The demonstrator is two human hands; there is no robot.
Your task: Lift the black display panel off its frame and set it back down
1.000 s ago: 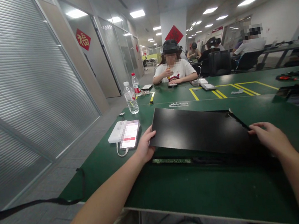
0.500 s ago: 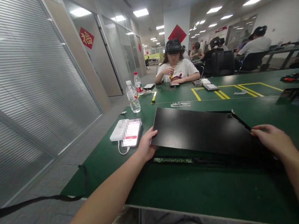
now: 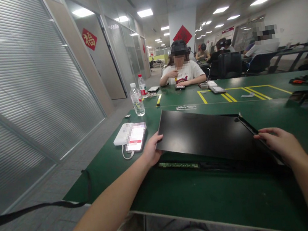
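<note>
A black flat display panel (image 3: 203, 133) is held tilted over the green table in front of me. My left hand (image 3: 152, 150) grips its left edge, thumb on top and fingers beneath. At the right edge, my right hand (image 3: 281, 142) pinches the panel with thumb and fingertips. Under the panel lies a dark frame (image 3: 222, 165), partly hidden, its rim showing along the right side and far corner. A narrow green circuit board (image 3: 178, 165) shows below the panel's near edge, at the left.
Left of the panel lie a phone (image 3: 136, 139) and a white cabled box (image 3: 122, 135). Two bottles, one a clear water bottle (image 3: 137, 100), stand behind them. Across the table (image 3: 201, 201) sits a co-worker (image 3: 183, 68). Tools (image 3: 305, 80) lie at far right.
My right hand has shifted slightly left with the panel's right edge, and more of the frame's rim shows there. My left hand keeps nearly the same place.
</note>
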